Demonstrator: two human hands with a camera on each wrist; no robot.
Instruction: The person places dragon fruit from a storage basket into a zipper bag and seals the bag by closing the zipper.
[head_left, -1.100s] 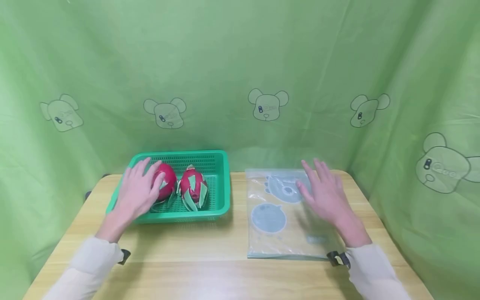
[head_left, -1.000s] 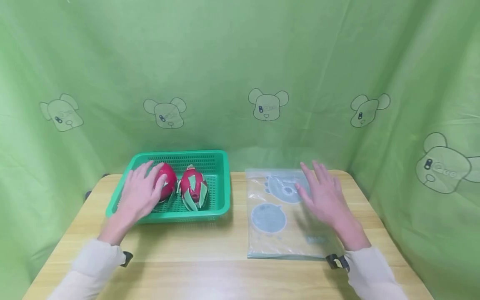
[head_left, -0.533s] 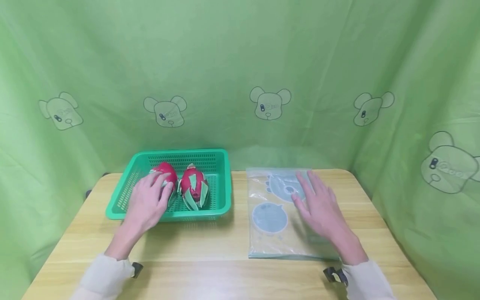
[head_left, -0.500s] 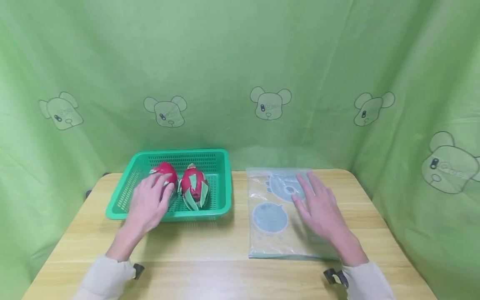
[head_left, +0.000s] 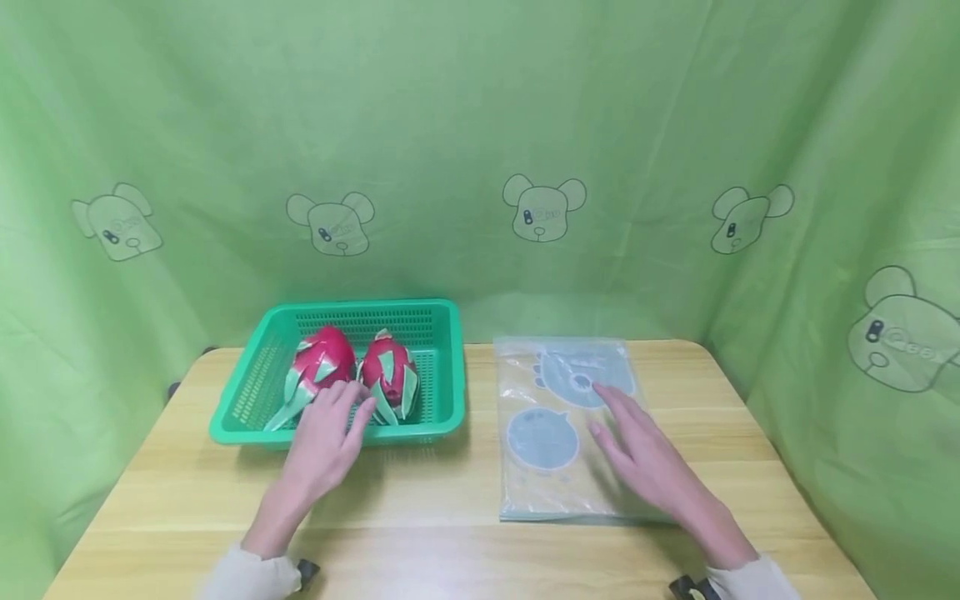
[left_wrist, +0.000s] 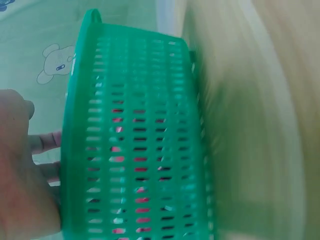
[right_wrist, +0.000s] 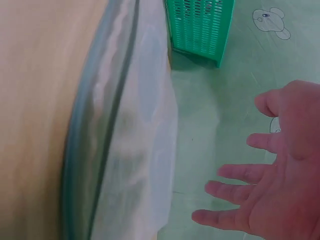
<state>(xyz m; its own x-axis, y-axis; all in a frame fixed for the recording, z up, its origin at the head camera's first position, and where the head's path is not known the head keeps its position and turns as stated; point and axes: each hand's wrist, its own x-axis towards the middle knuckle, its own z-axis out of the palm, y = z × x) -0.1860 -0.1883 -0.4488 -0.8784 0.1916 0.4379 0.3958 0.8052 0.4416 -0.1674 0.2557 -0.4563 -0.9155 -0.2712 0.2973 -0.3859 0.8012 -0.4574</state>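
Observation:
Two red dragon fruits with green scales, one on the left (head_left: 333,343) and one on the right (head_left: 388,375), lie side by side in a green plastic basket (head_left: 448,367). My left hand (head_left: 327,437) is over the basket's front rim with relaxed fingers and holds nothing. In the left wrist view, its fingers (left_wrist: 47,142) show beyond the slotted basket wall (left_wrist: 130,135). A clear flat plastic bag (head_left: 536,492) with pale blue prints lies on the right. Above its right side hovers my right hand (head_left: 648,458), fingers spread and holding nothing; the right wrist view shows them apart from the bag (right_wrist: 130,175).
The wooden table (head_left: 442,550) reaches back to a green curtain (head_left: 450,150) printed with bear heads, which also hangs at both sides. Dark bands are at both wrists by the pale sleeves (head_left: 251,575).
My left hand has drawn back from over the left dragon fruit toward the basket's front rim, uncovering that fruit. The right hand has come back toward me over the bag. Basket and bag stay put.

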